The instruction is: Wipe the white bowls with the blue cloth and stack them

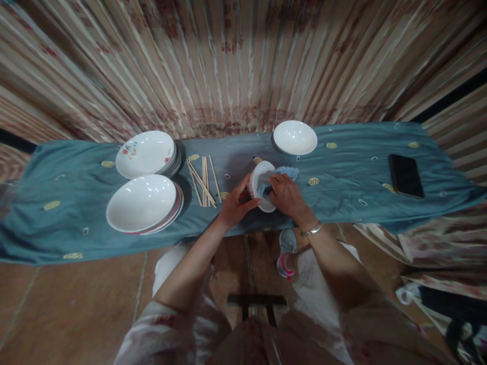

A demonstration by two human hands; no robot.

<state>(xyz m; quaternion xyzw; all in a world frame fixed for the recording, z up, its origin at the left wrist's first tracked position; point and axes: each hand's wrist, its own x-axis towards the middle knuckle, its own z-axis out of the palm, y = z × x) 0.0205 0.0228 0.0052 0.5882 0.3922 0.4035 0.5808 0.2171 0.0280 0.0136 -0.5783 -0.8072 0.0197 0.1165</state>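
My left hand [236, 203] grips a small white bowl [255, 175] with a reddish pattern on its outside. The bowl is tilted, its opening turned toward the right. In my right hand [286, 196] is a light blue cloth [288, 173], bunched up and pressed into the bowl. Part of the cloth sticks out above the knuckles; the fingertips inside the bowl are partly hidden. Left of the bowl, several wooden chopsticks [204, 182] lie loosely on the tablecloth, some crossing. A wider white bowl [295, 137] rests behind my right hand, near the table's back edge.
At the left stand a stack of white plates with a flower print [146, 152] and, nearer me, a stack of white bowls [140, 203]. A black flat object [406, 175] lies at the right. The narrow table wears a teal tablecloth [350, 187]; a curtain [236, 66] hangs behind.
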